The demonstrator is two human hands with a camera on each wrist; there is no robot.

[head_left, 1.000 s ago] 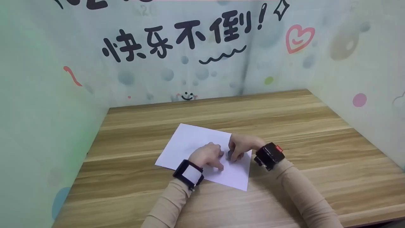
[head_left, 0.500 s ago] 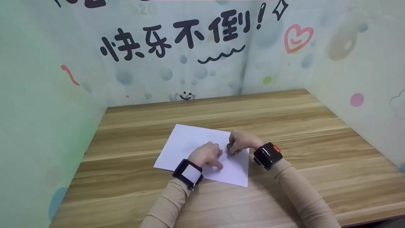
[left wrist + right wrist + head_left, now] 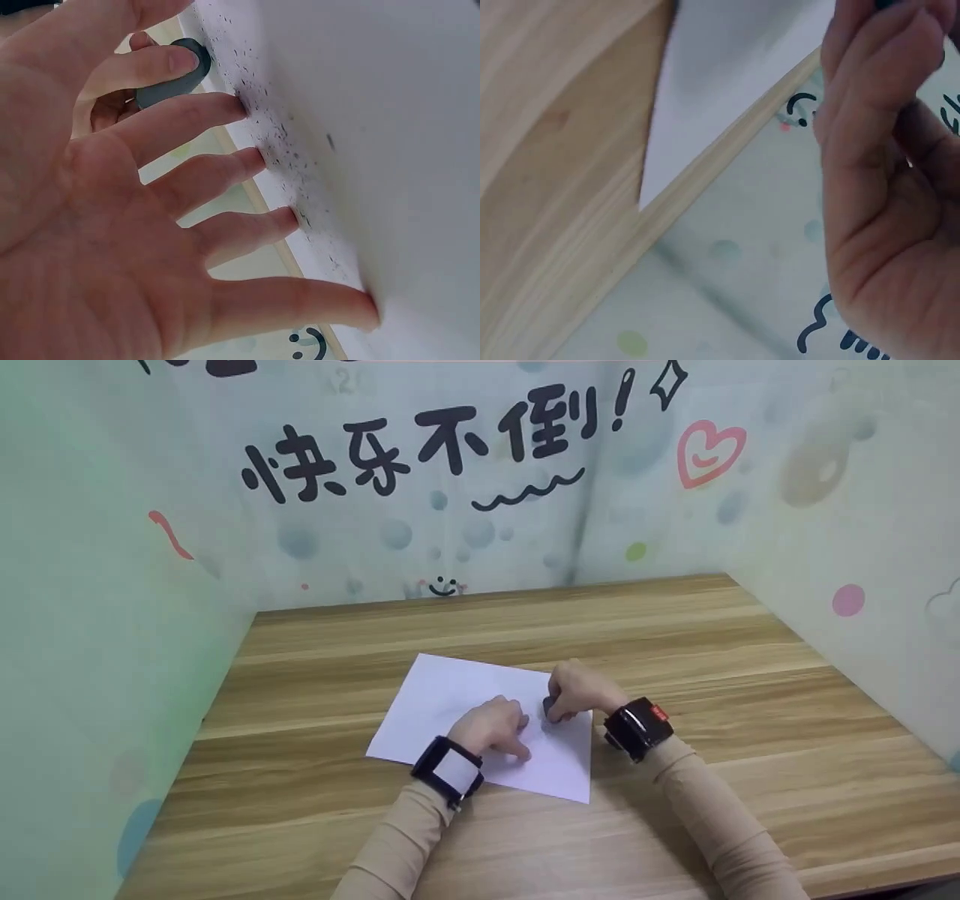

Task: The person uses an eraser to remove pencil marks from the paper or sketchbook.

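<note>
Paper (image 3: pixel 457 697): white sheet, flat on the wooden table (image 3: pixel 675 637), a bit left of the middle; near edge partly hidden under both hands.
Left hand (image 3: pixel 491 727): fingers straight and spread, tips pressing on the paper, nothing held.
Specks (image 3: pixel 289 142): tiny dark crumbs on the paper by the fingertips, seen only from the left wrist.
Eraser (image 3: pixel 549 707): small, dark, on the paper; mostly hidden, shape hard to tell.
Right hand (image 3: pixel 574 690): fingers curled tight, pinching the eraser; blurry and cut off in the right wrist view.
</note>
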